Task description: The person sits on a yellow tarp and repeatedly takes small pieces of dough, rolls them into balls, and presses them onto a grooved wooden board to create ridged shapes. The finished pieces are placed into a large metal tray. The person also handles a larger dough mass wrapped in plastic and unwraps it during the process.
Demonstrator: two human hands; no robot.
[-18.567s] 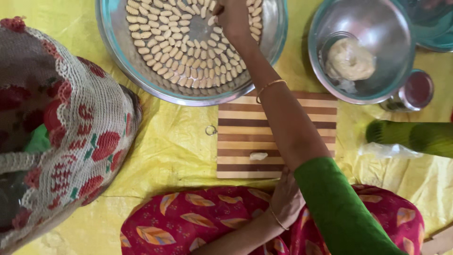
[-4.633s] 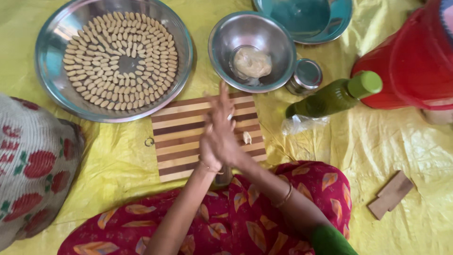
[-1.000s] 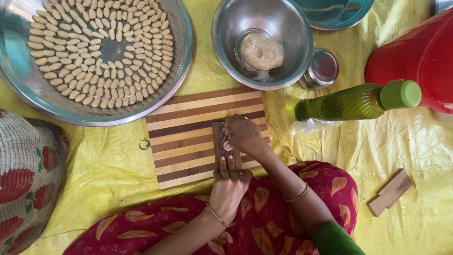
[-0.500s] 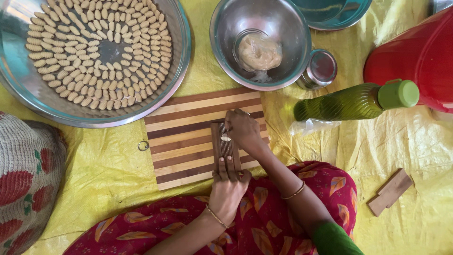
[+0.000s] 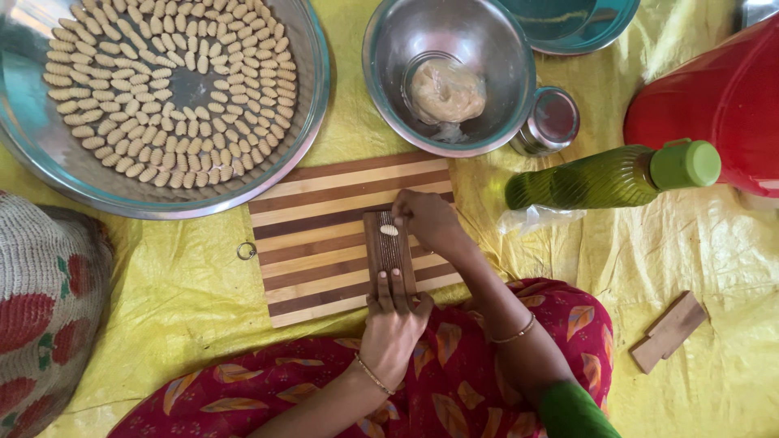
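Dough piece point(image 5: 389, 229) on ridged board point(image 5: 388, 251), at right hand point(image 5: 428, 221) fingertips, grip loose; left hand point(image 5: 395, 318) fingers flat, pinning board.

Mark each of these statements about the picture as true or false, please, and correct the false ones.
1. A small piece of dough lies on the ridged wooden board. True.
2. The left hand holds the green bottle. False: its fingers press the near end of the ridged board, and the bottle lies untouched on the yellow sheet.
3. The right hand is beside the dough piece at the board's far end. True.
4. The big steel tray is bare. False: it holds many shaped pieces in rings.
5. The steel bowl holds a lump of dough. True.
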